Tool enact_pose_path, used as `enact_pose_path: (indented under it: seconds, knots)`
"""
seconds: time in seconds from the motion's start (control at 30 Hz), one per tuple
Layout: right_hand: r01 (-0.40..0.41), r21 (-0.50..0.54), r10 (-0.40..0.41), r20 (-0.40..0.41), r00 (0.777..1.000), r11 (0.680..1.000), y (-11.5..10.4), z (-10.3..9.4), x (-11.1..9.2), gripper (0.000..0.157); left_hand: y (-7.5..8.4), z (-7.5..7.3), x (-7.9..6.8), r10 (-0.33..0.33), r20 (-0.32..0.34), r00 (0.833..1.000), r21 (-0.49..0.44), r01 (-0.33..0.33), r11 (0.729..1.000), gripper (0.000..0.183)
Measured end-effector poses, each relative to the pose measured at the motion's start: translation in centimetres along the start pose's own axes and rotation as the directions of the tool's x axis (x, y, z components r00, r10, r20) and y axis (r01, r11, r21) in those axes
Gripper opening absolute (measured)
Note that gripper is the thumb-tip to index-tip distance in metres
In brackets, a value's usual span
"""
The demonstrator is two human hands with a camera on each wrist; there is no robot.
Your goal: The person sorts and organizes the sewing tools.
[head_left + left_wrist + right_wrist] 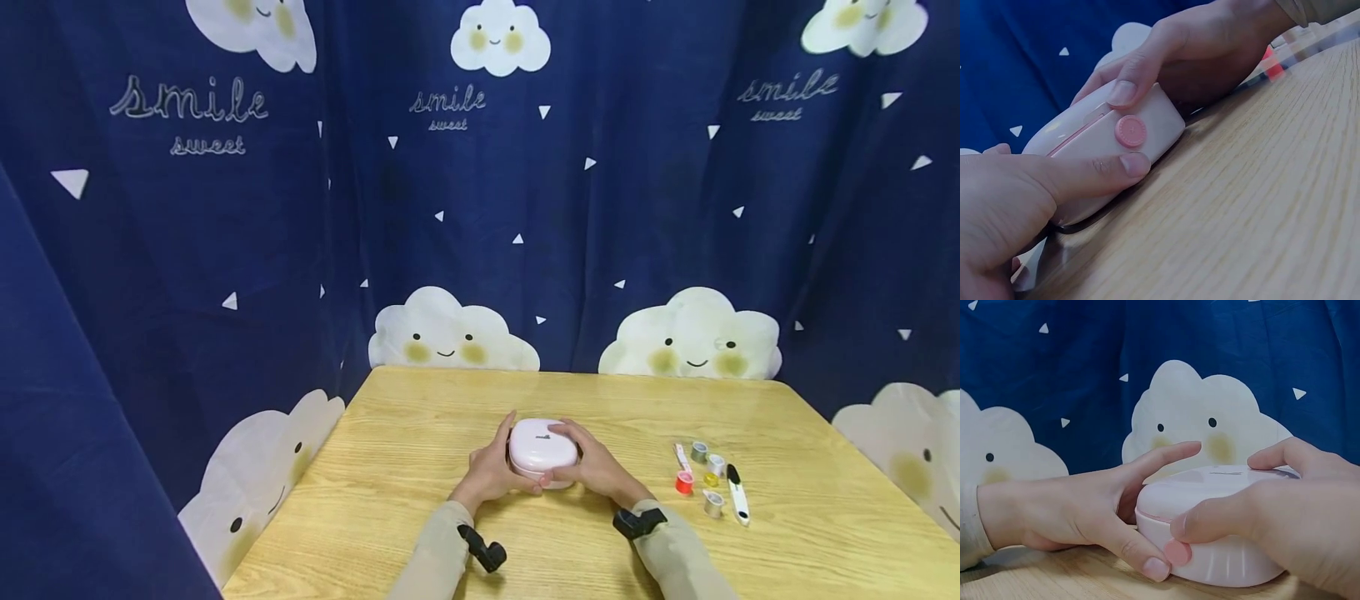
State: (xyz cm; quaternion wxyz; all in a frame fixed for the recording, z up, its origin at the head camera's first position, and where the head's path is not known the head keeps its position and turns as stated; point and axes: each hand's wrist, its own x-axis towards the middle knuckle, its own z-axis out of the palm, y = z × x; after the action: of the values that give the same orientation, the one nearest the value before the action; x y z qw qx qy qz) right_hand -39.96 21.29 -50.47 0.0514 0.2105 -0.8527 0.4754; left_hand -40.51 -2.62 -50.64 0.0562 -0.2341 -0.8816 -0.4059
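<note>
A rounded white-pink plastic case [542, 447] with a lid sits on the wooden table. On its near side is a round pink button [1130, 130], just under the lid seam. My left hand [491, 471] grips the case from the left, its thumb along the lower front wall beside the button. From the right my right hand [594, 462] holds it, thumb at the lid's front edge above the button and a finger on the lid's top. The lid appears closed, hiding what is inside.
Right of the case lie several thread spools, among them a red one [684, 482] and a grey one [699, 452], plus white-and-black thread snips [738, 495]. The table [360, 517] ends at a blue cloud-print curtain [480, 208].
</note>
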Motion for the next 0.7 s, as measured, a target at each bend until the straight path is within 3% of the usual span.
enact_pose_path:
  seconds: [0.13,0.47,0.7]
  knots:
    - [-0.018,0.038,0.018,-0.012,1.000,0.999,-0.09,-0.05,0.21,0.079,-0.03,0.04,-0.02,-0.013,-0.004,1.000,0.017,0.013,1.000,0.140]
    - [-0.013,0.024,0.014,-0.041,0.999,1.000,0.37,-0.07,0.58,0.077,-0.08,0.13,0.05,0.000,-0.011,1.000,0.007,0.000,1.000,0.142]
    - [-0.032,0.114,0.037,-0.044,0.998,0.993,0.19,0.17,0.77,0.074,-0.30,0.06,0.00,-0.016,0.003,1.000,0.007,0.016,1.000,0.142]
